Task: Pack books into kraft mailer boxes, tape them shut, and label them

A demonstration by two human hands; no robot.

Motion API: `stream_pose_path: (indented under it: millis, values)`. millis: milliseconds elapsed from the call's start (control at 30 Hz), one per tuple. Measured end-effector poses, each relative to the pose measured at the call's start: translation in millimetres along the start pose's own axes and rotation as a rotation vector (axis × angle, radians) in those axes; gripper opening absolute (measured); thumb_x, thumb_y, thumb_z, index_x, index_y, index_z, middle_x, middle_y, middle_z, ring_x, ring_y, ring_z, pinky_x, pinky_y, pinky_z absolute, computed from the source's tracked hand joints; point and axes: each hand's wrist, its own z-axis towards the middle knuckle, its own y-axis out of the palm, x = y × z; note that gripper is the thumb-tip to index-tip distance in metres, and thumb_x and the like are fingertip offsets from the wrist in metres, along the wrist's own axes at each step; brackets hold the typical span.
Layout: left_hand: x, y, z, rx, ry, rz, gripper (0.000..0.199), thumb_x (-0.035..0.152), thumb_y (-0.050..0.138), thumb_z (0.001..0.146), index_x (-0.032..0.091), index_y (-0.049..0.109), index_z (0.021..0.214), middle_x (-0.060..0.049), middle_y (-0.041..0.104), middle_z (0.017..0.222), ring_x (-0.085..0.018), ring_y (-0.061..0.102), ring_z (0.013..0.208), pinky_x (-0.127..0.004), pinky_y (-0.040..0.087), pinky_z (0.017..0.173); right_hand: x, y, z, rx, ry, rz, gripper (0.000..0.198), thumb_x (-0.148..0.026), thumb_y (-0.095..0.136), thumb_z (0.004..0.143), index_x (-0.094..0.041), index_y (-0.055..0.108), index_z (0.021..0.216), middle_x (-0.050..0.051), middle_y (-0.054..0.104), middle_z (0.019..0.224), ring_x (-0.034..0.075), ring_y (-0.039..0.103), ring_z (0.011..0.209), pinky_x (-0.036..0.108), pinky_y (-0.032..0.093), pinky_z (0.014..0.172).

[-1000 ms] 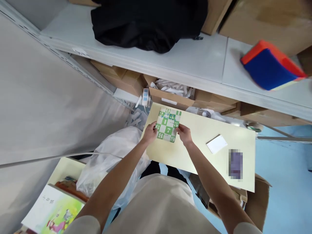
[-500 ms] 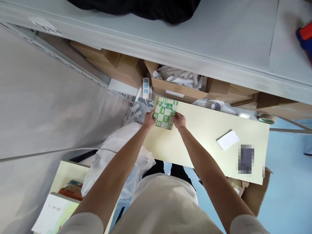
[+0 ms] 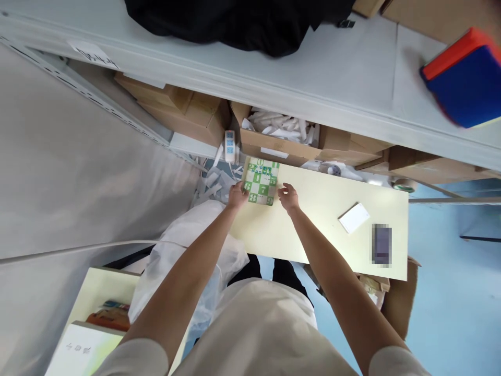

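A green-and-white book [image 3: 261, 181] with large numerals on its cover lies at the left end of the pale tabletop [image 3: 282, 235]. My left hand [image 3: 238, 195] grips the book's lower left edge, thumb on the cover side; the fingers beneath are partly hidden. Just off the right edge, a small gap from the book, is my right hand [image 3: 288, 197]. Its fingers are bent and apart, with nothing in them. Farther right on the same table rest a white box [image 3: 354, 217] and a blurred-out dark object [image 3: 381, 244].
Behind the table, an open carton [image 3: 277, 143] holds white pieces under a grey shelf [image 3: 250, 78]. A power strip [image 3: 229, 146] and paper scraps [image 3: 213, 183] lie beyond the left end. White plastic sheeting [image 3: 188, 224] bulges near my left arm. A tape roll [image 3: 404, 185] sits back right.
My right hand has let go of the book's right edge and loosened its fingers. My left hand stays at the left edge. The whole view has shifted slightly, showing more of the shelf at right.
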Motion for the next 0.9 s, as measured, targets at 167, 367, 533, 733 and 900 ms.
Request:
stream_pose_path:
  millis: [167, 367, 533, 733, 900]
  values:
    - [21.3, -3.2, -21.2, 0.041, -0.022, 0.049, 0.039, 0.021, 0.062, 0.073, 0.017, 0.061, 0.111, -0.013, 0.062, 0.109, -0.026, 0.051, 0.115, -0.041, 0.034, 0.104, 6.5, -29.5, -41.1, -0.093, -0.031, 0.078, 0.042, -0.034, 0.059, 0.073, -0.019, 0.059, 0.113, 0.004, 0.064, 0.095, 0.012, 0.062, 0.068, 0.028, 0.051, 0.063]
    - [77.8, 5.5, -55.6, 0.074, 0.086, -0.118, 0.035, 0.021, 0.061, 0.076, 0.017, 0.06, 0.111, -0.012, 0.06, 0.115, -0.025, 0.057, 0.107, -0.04, 0.044, 0.096, 27.9, -106.9, -96.4, -0.188, -0.148, 0.134, 0.038, -0.044, 0.066, 0.07, -0.019, 0.065, 0.097, 0.005, 0.065, 0.086, 0.016, 0.063, 0.068, 0.032, 0.05, 0.063]
    - [186.7, 25.0, -86.4, -0.079, 0.381, -0.328, 0.031, 0.023, 0.06, 0.08, 0.019, 0.061, 0.111, -0.009, 0.064, 0.111, -0.018, 0.063, 0.089, -0.032, 0.052, 0.078, -11.8, -234.9, -90.2, 0.183, -0.482, 0.098, 0.036, -0.05, 0.061, 0.075, -0.019, 0.065, 0.093, 0.007, 0.066, 0.091, 0.014, 0.059, 0.061, 0.03, 0.048, 0.059]
    - [358.7, 71.4, -87.6, -0.108, 0.66, -0.407, 0.033, 0.03, 0.064, 0.08, 0.016, 0.065, 0.109, -0.011, 0.065, 0.115, -0.019, 0.064, 0.09, -0.033, 0.052, 0.084, -123.1, -385.4, -30.7, 0.668, -0.743, 0.084, 0.045, -0.048, 0.056, 0.081, -0.014, 0.062, 0.109, 0.009, 0.067, 0.093, 0.018, 0.062, 0.077, 0.034, 0.049, 0.072]
    - [452.1, 115.0, -52.8, 0.009, 0.53, -0.476, 0.049, 0.038, 0.062, 0.082, 0.012, 0.055, 0.123, -0.018, 0.059, 0.126, -0.026, 0.06, 0.109, -0.037, 0.047, 0.093, -175.5, -415.9, 15.5, 0.376, -0.712, 0.148, 0.037, -0.042, 0.055, 0.089, -0.013, 0.061, 0.112, 0.011, 0.065, 0.11, 0.025, 0.06, 0.102, 0.041, 0.047, 0.088]
